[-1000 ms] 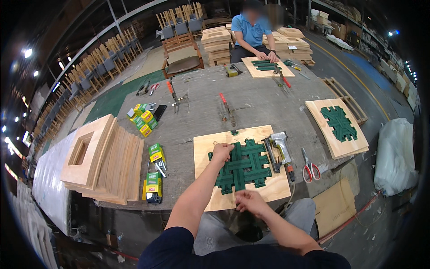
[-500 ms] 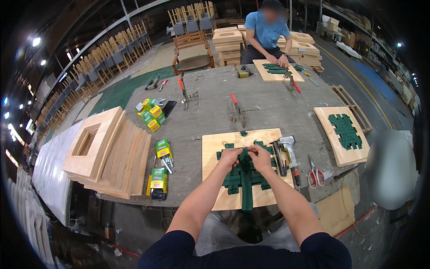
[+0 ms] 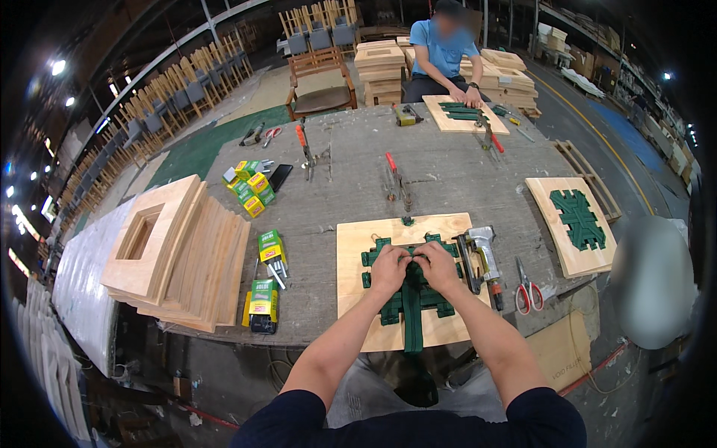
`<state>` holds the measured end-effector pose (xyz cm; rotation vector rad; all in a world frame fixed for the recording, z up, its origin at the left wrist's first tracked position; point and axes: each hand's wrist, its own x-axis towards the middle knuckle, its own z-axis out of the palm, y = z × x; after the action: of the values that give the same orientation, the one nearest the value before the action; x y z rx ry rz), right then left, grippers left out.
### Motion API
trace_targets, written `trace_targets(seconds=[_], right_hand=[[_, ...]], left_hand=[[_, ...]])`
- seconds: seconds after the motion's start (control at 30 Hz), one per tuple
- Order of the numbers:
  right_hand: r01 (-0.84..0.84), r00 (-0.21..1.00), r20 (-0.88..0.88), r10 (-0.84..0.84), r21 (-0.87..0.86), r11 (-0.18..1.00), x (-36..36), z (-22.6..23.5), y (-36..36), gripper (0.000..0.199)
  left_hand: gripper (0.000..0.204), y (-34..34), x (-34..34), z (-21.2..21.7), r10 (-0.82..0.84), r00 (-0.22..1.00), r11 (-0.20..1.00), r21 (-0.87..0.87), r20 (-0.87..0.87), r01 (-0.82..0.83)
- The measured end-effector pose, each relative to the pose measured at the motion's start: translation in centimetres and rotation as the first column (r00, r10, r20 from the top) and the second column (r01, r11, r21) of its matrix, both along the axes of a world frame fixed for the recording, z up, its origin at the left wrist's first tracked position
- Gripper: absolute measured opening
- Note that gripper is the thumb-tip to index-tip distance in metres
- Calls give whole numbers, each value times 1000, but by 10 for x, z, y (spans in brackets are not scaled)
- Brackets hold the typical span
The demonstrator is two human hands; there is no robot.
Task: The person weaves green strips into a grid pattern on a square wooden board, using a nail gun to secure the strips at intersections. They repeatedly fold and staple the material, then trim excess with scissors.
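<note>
A square plywood seat board [image 3: 357, 254] lies on the grey work table in front of me. Dark green webbing straps [image 3: 409, 305] are woven across it, and one strap hangs over the near edge. My left hand [image 3: 390, 269] and my right hand [image 3: 438, 267] sit side by side on the middle of the weave, fingers pinching a strap near its far end. A pneumatic staple gun [image 3: 482, 254] lies just right of the board, touching its edge.
Red-handled scissors [image 3: 527, 290] lie right of the gun. Green and yellow staple boxes [image 3: 267, 275] and a stack of wooden seat frames [image 3: 179, 254] are at left. A finished webbed board [image 3: 573, 222] sits at right. Another person [image 3: 447, 56] works across the table, with clamps [image 3: 396, 179] between us.
One second ago my hands were apart, left at the far edge, right at the near edge. Both have come together over the weave's centre and now pinch a strap.
</note>
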<state>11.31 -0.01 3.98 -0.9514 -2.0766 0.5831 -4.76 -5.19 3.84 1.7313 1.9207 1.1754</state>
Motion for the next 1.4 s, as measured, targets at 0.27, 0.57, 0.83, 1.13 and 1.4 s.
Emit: trace_targets(seconds=[0.27, 0.57, 0.83, 1.13, 1.4], right_hand=[[154, 950, 290, -112, -125, 980, -18, -15, 60, 8], [247, 918, 360, -169, -180, 952, -41, -24, 88, 12], [284, 881, 457, -121, -307, 908, -47, -12, 95, 15], [256, 883, 463, -75, -341, 904, -49, -14, 102, 17], [400, 901, -51, -432, -289, 870, 62, 19, 90, 22]], left_hand=[[22, -10, 15, -8, 6, 998, 1000, -10, -59, -7], [38, -11, 15, -25, -46, 940, 997, 44, -339, 65], [55, 22, 5, -37, -90, 850, 992, -121, -518, 32], [53, 22, 5, -35, -64, 845, 992, -125, -532, -3], [51, 14, -5, -41, -27, 850, 990, -134, -525, -51]])
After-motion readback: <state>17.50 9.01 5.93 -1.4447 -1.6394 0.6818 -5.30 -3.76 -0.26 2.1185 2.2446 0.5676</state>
